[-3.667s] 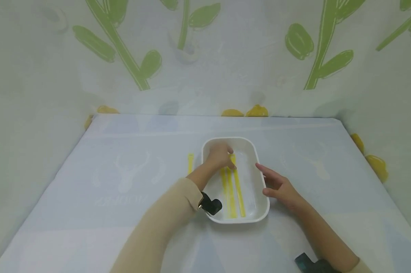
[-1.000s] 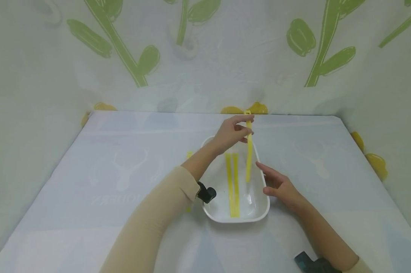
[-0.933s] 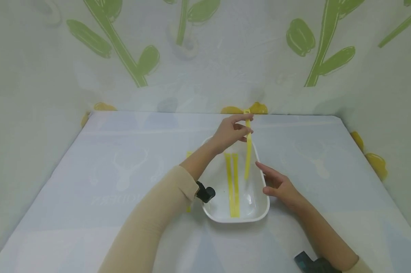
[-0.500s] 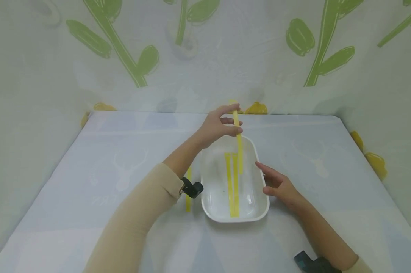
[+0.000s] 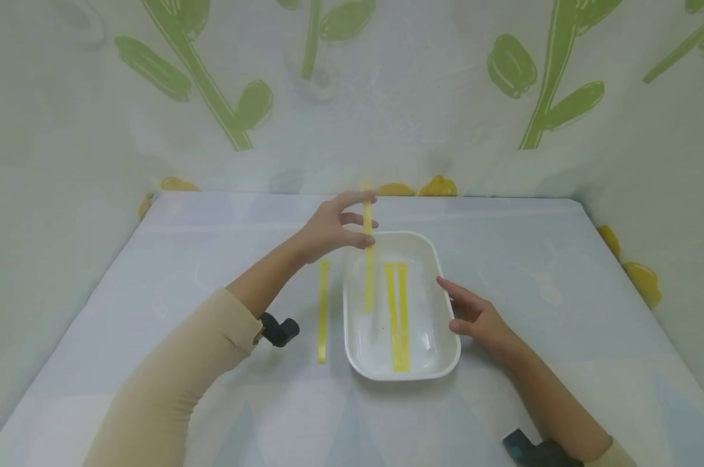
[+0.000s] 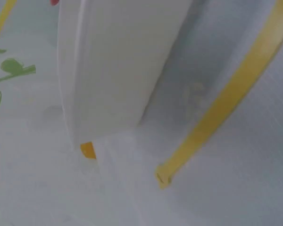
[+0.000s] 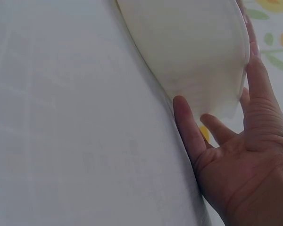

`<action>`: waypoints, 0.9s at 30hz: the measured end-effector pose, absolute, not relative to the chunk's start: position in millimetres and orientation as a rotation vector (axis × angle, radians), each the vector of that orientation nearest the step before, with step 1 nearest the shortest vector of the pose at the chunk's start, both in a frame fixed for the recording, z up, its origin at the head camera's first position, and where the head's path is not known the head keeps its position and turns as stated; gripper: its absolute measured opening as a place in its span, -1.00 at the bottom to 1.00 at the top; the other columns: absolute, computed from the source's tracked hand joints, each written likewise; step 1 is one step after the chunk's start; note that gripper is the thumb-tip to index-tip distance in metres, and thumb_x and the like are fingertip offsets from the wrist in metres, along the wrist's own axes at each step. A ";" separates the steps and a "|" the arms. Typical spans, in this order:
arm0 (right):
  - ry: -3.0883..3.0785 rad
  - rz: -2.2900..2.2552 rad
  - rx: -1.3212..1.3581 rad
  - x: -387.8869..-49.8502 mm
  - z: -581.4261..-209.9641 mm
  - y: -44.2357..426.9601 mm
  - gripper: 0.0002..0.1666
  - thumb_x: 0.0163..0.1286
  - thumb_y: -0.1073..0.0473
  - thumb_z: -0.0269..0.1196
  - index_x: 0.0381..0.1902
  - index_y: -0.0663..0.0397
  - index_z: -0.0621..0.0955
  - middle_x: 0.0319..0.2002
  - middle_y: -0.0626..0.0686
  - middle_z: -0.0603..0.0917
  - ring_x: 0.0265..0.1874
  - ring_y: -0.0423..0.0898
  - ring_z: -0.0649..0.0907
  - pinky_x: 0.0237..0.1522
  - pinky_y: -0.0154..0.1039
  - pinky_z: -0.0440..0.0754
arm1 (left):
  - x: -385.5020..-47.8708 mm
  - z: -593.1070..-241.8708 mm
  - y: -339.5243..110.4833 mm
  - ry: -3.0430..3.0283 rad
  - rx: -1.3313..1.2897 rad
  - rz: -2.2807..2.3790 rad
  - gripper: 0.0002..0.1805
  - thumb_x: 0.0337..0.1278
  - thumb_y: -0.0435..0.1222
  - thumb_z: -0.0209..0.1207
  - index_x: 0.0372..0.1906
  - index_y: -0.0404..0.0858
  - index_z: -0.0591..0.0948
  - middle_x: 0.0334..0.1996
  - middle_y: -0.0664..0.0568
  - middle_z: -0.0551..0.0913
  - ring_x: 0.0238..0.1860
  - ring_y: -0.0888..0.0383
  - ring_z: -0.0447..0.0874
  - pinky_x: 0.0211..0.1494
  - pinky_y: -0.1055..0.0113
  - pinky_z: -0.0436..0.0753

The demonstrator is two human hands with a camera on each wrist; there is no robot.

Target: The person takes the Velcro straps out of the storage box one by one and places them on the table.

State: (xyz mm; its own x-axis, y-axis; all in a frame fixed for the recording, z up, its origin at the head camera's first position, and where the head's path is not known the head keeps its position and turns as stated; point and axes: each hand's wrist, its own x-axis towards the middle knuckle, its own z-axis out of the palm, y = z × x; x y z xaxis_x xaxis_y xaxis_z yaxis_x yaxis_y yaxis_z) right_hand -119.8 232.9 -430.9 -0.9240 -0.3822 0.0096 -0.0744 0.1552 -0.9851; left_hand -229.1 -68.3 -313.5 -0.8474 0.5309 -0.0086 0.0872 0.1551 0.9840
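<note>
My left hand [image 5: 334, 227] pinches a flat yellow strap [image 5: 369, 279] between thumb and fingers. The strap hangs down over the left part of a white tray [image 5: 352, 350]. Side by side inside the tray lie two more yellow straps [image 5: 403, 318]. Another yellow strap [image 5: 322, 318] lies on the table just left of the tray; its small slotted head [image 6: 163, 178] shows in the left wrist view. My right hand [image 5: 483, 324] touches the tray's right side with relaxed fingers. In the right wrist view its fingers [image 7: 191, 132] lie against the tray's outer wall [image 7: 193, 56].
A pale patterned cloth covers the table [image 5: 562, 389], whose far edge meets a wall [image 5: 410, 97] printed with green leaves. Dark wrist cameras are strapped on the left wrist [image 5: 278, 329] and the right wrist [image 5: 538, 451].
My left hand has lifted one yellow strap out of the tray and carried it leftward. Two straps stay in the tray. My right hand has kept its place at the tray's side.
</note>
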 end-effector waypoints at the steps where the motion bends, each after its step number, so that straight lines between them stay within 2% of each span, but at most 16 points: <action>1: 2.192 -1.842 -0.441 -119.7 -431.1 232.9 -0.19 0.23 0.25 0.29 0.42 -0.04 0.26 0.42 0.24 0.18 0.18 -0.40 0.42 0.11 -0.50 0.42 | -227.4 -315.1 -71.2 2.098 0.581 1.726 -0.16 -0.08 -0.51 0.33 0.38 -0.10 0.30 0.31 0.10 0.33 0.11 0.04 0.56 -0.06 0.18 0.66; 7: 2.215 -1.826 -0.407 -119.1 -430.5 233.3 -0.19 0.24 0.25 0.28 0.42 -0.07 0.26 0.42 0.22 0.18 0.16 -0.39 0.43 0.08 -0.49 0.45 | -216.4 -324.4 -87.5 2.134 0.546 1.681 -0.16 -0.07 -0.47 0.34 0.38 -0.09 0.29 0.32 0.11 0.33 0.11 0.06 0.56 -0.01 0.20 0.65; 15: 2.219 -1.820 -0.383 -119.3 -430.5 230.9 -0.18 0.22 0.23 0.30 0.42 -0.05 0.26 0.42 0.20 0.20 0.14 -0.34 0.46 0.05 -0.46 0.48 | -199.8 -337.6 -113.5 2.210 0.474 1.597 -0.18 -0.08 -0.34 0.39 0.35 0.03 0.33 0.31 0.18 0.34 0.12 0.13 0.57 0.11 0.18 0.58; 22: 2.216 -1.824 -0.396 -119.7 -430.7 231.4 -0.17 0.22 0.18 0.31 0.42 -0.05 0.26 0.42 0.22 0.19 0.13 -0.39 0.45 0.06 -0.46 0.48 | -184.7 -352.3 -134.9 2.216 0.474 1.599 -0.19 -0.07 -0.43 0.35 0.36 -0.02 0.32 0.32 0.13 0.32 0.12 0.04 0.56 0.00 0.25 0.64; 27: 2.209 -1.827 -0.388 -119.8 -430.7 231.4 -0.18 0.22 0.20 0.30 0.42 -0.07 0.26 0.42 0.22 0.19 0.13 -0.32 0.46 0.05 -0.45 0.49 | -179.3 -364.9 -146.5 2.241 0.485 1.565 -0.16 -0.09 -0.44 0.37 0.38 -0.08 0.30 0.34 0.04 0.30 0.13 -0.04 0.49 -0.08 0.27 0.66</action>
State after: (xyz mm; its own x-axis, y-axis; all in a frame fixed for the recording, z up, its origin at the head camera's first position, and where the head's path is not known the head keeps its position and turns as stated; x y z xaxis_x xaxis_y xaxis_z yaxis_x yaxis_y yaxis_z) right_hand -119.8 231.4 -430.7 -0.9337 -0.3573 -0.0211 -0.0464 0.1795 -0.9827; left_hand -179.3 -146.5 -364.9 -0.8750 0.4742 -0.0977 0.0715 0.3261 0.9426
